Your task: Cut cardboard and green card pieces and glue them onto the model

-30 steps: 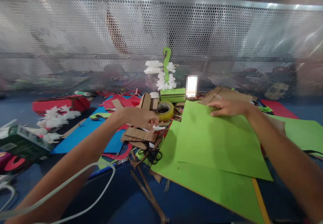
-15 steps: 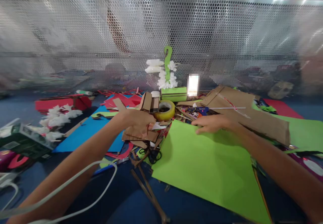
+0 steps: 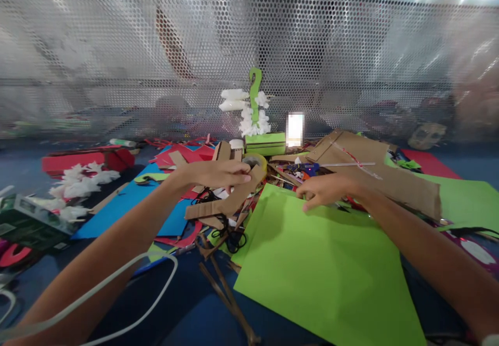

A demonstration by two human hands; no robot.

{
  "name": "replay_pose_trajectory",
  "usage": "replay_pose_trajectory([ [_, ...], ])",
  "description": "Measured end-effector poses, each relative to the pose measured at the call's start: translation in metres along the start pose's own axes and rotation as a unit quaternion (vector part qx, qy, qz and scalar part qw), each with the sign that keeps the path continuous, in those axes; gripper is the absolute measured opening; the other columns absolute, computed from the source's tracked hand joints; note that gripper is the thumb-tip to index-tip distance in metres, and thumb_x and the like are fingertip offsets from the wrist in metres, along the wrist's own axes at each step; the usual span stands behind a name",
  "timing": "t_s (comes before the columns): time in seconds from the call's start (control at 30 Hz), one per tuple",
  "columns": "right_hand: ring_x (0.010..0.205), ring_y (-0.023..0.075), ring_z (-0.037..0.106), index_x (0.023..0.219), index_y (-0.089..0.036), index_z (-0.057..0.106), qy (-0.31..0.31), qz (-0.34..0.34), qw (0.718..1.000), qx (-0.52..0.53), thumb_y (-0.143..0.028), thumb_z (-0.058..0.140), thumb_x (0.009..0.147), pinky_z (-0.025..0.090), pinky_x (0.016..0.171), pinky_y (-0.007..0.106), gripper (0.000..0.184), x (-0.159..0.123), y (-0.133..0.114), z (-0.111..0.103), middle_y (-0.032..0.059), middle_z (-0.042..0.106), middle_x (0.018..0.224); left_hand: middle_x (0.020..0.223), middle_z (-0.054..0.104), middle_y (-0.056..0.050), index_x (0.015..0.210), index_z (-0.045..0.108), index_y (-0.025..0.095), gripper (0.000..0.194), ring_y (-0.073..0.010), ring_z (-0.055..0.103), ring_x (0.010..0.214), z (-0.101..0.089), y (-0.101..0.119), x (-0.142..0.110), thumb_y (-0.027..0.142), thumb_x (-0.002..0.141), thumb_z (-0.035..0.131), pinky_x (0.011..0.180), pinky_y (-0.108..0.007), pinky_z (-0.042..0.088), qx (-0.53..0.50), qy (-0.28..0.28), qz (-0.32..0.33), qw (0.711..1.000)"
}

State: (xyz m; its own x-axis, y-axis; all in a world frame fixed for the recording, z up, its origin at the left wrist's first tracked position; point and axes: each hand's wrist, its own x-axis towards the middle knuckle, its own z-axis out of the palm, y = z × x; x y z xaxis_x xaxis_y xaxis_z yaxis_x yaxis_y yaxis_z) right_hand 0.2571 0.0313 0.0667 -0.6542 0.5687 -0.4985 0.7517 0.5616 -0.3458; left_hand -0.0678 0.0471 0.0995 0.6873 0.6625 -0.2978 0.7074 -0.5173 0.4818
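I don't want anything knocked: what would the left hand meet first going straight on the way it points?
Just beyond the cardboard strip that the left hand holds, probably the yellow tape roll, though depth is unclear and the hand might pass over it.

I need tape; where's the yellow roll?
Head view, centre: the yellow tape roll lies right of the left hand, in front of the green box.

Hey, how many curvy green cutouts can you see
2: an upright cutout near the metal mesh, a second cutout on the blue sheet. More may be hidden.
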Motion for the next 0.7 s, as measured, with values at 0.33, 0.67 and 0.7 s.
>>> replay_pose_trajectory([
  [0.33, 0.058, 0.013, 0.053, 0.093, -0.02, 0.06, 0.164, -0.002, 0.943, 0.289, -0.057, 0.069, 0.085, 0.041, 0.052, 0.026, 0.039, -0.027, 0.029, -0.006, -0.0005, 0.061, 0.076, 0.1, 0.061, -0.006, 0.106, 0.058, 0.021, 0.047, -0.0193, 0.057, 0.088, 0.019, -0.008, 0.022, 0.066, 0.098, 0.047, 0.073, -0.029, 0.047, -0.121, 0.029, 0.049, 0.991],
  [0.67, 0.122, 0.0306, 0.064, 0.142, -0.024, 0.05, 0.298, 0.052, 0.942, 0.142, -0.064, 0.064, 0.091, 0.052, 0.098, 0.042, 0.066, -0.044, 0.003, 0.015, 0.0148, 0.062, 0.143, 0.095, 0.063, -0.005, 0.123, 0.057, 0.017, 0.05, -0.0169, 0.058, 0.079, 0.046, 0.007, 0.041, 0.059, 0.096, 0.06, 0.067, -0.027, 0.043, -0.154, 0.04, 0.156, 0.975],
  [0.7, 0.131, 0.0318, 0.059, 0.146, -0.025, 0.049, 0.313, 0.029, 0.941, 0.125, -0.065, 0.064, 0.091, 0.049, 0.102, 0.042, 0.07, -0.039, -0.007, 0.014, 0.0147, 0.056, 0.152, 0.09, 0.062, -0.003, 0.117, 0.059, 0.017, 0.048, -0.0161, 0.056, 0.075, 0.051, 0.011, 0.044, 0.059, 0.095, 0.061, 0.064, -0.027, 0.041, -0.156, 0.04, 0.161, 0.974],
])
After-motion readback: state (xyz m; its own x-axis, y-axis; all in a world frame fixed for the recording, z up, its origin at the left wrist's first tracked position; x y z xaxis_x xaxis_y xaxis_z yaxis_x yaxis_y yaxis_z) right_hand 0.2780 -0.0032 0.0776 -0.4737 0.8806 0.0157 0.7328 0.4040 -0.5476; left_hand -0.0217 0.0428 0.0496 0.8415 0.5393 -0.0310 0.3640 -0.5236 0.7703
